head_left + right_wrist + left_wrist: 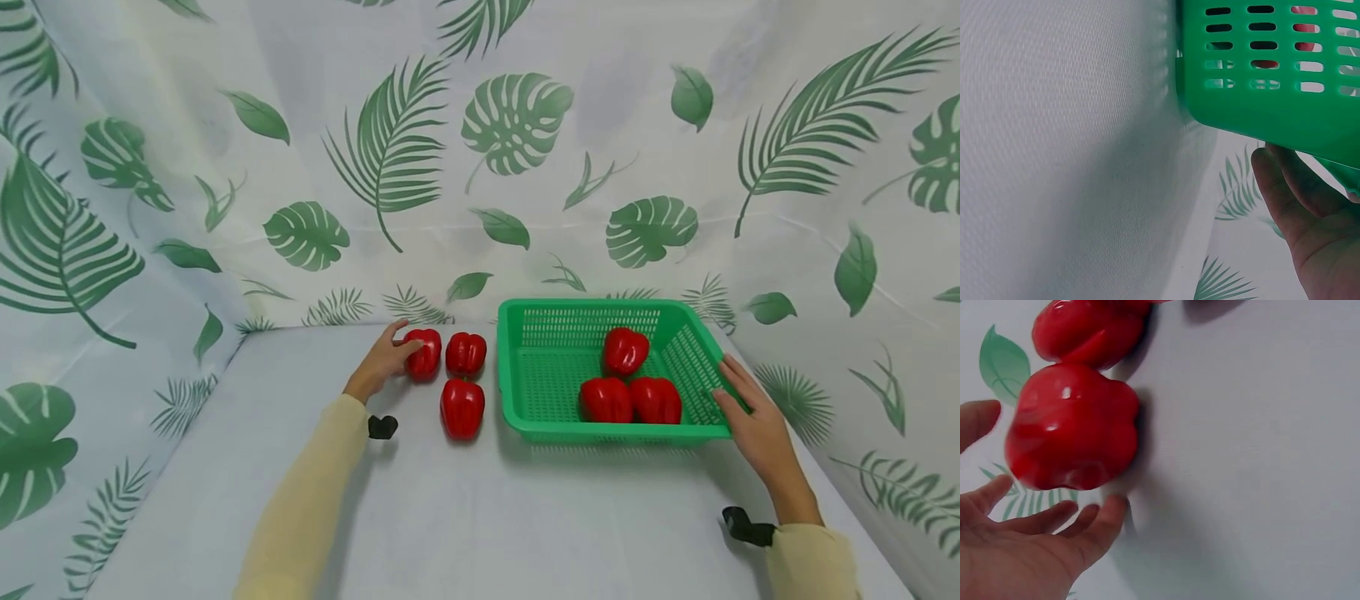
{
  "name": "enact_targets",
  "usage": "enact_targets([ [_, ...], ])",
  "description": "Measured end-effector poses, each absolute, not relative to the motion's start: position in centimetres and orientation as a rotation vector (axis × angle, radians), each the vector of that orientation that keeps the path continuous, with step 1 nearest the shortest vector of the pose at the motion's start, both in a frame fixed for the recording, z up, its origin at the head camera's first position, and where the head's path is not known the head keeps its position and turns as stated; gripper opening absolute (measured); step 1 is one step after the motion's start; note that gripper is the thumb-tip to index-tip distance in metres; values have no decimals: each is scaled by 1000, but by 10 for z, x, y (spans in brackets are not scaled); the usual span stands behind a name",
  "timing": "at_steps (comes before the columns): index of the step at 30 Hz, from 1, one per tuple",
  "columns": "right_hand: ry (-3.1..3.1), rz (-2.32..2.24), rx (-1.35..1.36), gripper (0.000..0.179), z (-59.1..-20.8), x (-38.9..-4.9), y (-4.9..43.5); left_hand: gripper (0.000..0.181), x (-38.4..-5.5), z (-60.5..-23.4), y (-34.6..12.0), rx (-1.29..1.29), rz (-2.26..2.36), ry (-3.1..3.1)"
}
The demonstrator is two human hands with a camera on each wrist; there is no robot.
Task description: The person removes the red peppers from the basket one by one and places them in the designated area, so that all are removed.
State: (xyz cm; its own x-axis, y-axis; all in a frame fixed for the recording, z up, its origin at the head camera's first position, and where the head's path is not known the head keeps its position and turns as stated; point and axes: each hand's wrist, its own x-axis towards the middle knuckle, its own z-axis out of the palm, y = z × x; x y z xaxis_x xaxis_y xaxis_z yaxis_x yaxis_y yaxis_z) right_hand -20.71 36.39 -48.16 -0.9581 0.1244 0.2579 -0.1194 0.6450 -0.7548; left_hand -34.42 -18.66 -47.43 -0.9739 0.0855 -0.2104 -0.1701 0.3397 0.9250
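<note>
Grey table (465, 517), leafy backdrop. Our left hand (381, 363) spread beside pepper (424, 353) (ungripped, might roll); right hand (753, 417) flat against basket (525, 417).

I found no writing, label, brand, number or sign that I could read in any view; the cloth backdrop (525, 167) carried only a printed green leaf pattern.

Leaf-print backdrop (480, 150), pale grey tabletop (465, 517)
</note>
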Motion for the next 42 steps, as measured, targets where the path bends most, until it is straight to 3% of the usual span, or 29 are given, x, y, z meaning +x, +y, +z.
enact_targets([
  [9,-2567,1234,-4,59,-480,-207,364,92,-349,-451,-184,-3,1692,2470],
  [42,-2587,1218,-46,60,-481,-207,363,90,-336,-371,-40,373,2244,1907],
])
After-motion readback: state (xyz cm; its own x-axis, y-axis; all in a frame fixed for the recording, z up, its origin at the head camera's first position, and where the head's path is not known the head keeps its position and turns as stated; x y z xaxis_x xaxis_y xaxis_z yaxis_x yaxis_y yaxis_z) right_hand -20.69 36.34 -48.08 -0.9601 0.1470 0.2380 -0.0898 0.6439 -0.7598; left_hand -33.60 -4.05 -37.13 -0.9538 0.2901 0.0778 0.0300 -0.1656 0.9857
